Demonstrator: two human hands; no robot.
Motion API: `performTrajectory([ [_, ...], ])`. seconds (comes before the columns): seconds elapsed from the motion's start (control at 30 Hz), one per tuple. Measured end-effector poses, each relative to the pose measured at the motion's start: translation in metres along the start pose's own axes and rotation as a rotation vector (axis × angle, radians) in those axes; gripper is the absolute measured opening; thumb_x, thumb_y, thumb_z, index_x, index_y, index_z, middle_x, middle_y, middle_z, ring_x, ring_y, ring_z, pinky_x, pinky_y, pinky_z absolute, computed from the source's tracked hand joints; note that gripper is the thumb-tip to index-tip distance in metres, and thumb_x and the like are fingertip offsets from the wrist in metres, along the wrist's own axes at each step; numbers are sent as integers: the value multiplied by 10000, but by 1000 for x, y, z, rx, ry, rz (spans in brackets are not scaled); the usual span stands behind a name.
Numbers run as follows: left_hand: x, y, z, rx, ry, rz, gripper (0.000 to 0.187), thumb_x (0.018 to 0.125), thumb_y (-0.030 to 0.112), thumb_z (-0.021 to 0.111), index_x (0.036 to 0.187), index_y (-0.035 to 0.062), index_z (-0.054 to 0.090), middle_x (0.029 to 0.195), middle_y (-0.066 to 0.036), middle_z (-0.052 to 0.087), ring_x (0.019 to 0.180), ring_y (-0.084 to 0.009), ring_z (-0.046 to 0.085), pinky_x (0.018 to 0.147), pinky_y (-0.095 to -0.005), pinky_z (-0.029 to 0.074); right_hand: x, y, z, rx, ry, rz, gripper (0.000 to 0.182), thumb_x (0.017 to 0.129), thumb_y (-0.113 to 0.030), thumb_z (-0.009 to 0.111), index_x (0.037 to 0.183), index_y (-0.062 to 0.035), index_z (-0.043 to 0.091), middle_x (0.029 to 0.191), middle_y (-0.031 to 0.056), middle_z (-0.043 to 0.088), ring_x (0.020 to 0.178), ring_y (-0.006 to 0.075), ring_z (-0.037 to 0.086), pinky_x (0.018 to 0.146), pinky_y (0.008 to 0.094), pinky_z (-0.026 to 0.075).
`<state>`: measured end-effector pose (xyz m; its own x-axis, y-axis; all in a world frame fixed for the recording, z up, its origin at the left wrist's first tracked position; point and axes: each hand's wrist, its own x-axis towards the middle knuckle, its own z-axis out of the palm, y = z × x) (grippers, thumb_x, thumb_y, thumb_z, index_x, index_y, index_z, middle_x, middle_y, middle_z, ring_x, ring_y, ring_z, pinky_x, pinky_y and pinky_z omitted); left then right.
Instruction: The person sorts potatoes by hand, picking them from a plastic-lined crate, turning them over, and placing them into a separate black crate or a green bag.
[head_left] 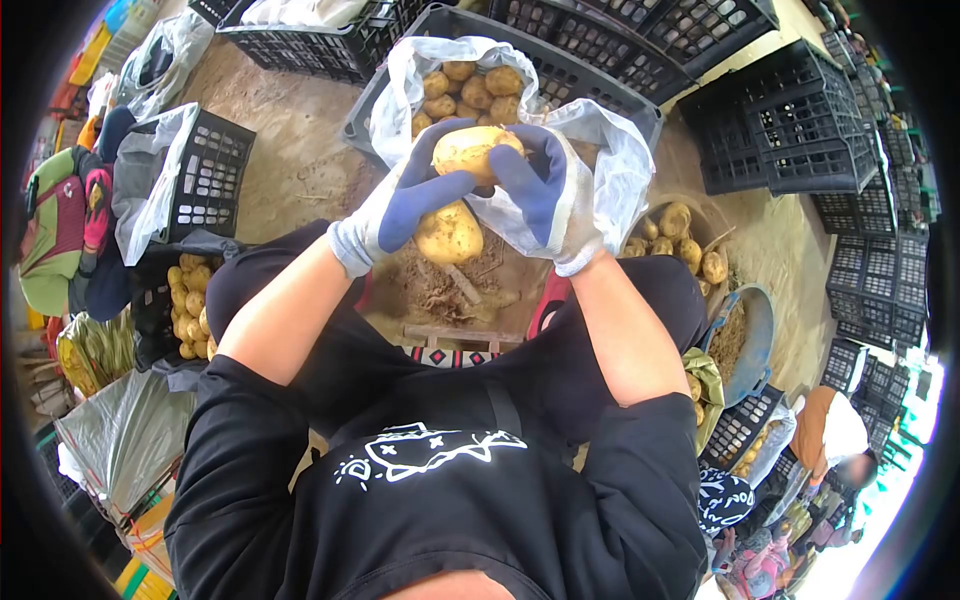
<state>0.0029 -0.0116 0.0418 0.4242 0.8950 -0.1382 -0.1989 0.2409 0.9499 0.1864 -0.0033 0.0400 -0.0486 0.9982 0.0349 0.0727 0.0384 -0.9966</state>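
Observation:
Both my hands wear blue-and-grey gloves and meet in front of me. A large yellowish potato (472, 148) with dirt on its skin sits between them. My left hand (405, 205) has its fingers closed round the potato's left side. On the right side, my right hand (545, 190) grips it with the thumb across the front. Just below my left thumb a second dirty potato (447, 236) shows; whether it rests in the left hand is hidden. Beyond my hands, several potatoes (478, 92) lie in a clear plastic bag (600, 130) lining a black crate (362, 118).
By my right knee stands a basket of potatoes (677, 238), with a blue tub (757, 330) nearer me. A crate of potatoes (187, 305) is by my left knee. Black crates (790, 130) stack at right. Other people (832, 425) are at both sides.

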Motion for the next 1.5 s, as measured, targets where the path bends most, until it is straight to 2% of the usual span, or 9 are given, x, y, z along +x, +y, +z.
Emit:
performTrajectory([
  [0.17,-2,3,3,-71,-15,-29,703,892,186,582,1498,77,242,1352,-131,474,1103,-228,592,826,-360,551,11,6,-15,382,-29,320,344,889,-263,706,1049,33,639,861,45,654,726,87,593,595,232,482],
  [0.27,-1,-3,1,130,18,44,712,878,181,627,1491,59,285,1359,-118,480,1192,-198,528,975,-345,466,9,9,-14,-185,-154,-268,343,878,-237,715,1062,43,642,911,67,667,785,125,630,648,262,524],
  [0.57,2,-2,2,156,-35,-25,722,856,130,677,1478,34,323,1372,-105,474,1234,-174,491,1015,-330,435,8,13,-19,438,-38,237,379,920,-300,661,1101,32,635,1012,108,682,885,132,641,771,280,527],
  [0.63,1,-3,0,222,28,91,725,834,150,731,1448,44,362,1327,-110,521,1211,-165,517,992,-328,459,7,17,-20,-225,-137,-243,443,906,-360,669,1147,7,617,1056,152,673,911,171,653,802,298,524],
  [0.87,-3,-6,4,279,-46,3,810,806,24,695,1504,77,287,1378,-98,468,1268,-182,466,1068,-343,388,2,5,-11,-512,-158,17,474,901,-422,639,1118,-1,620,942,166,680,865,233,658,809,342,511],
  [0.97,-4,0,10,196,-92,-14,834,808,21,691,1518,94,259,1385,-94,458,1286,-183,447,1075,-344,379,4,20,-18,-458,-108,-405,396,925,-356,619,1021,29,619,819,133,659,763,211,619,741,324,508],
  [1.03,-3,0,7,184,-113,-8,853,811,23,689,1528,121,240,1394,-94,444,1287,-175,445,1076,-330,372,2,4,-13,129,21,116,349,953,-317,595,909,29,621,764,85,639,703,157,570,679,288,494],
  [1.1,-1,-4,4,81,-170,21,845,827,12,655,1537,142,216,1396,-100,439,1261,-186,470,1021,-341,437,6,6,-13,-71,58,-98,346,967,-308,593,869,18,653,773,51,658,703,102,574,658,255,488],
  [1.5,-1,-12,2,38,-80,54,781,856,33,586,1527,132,200,1357,-120,461,1128,-219,560,853,-373,555,4,-7,-13,304,93,257,306,946,-272,648,1020,24,672,846,23,669,745,76,600,689,232,491],
])
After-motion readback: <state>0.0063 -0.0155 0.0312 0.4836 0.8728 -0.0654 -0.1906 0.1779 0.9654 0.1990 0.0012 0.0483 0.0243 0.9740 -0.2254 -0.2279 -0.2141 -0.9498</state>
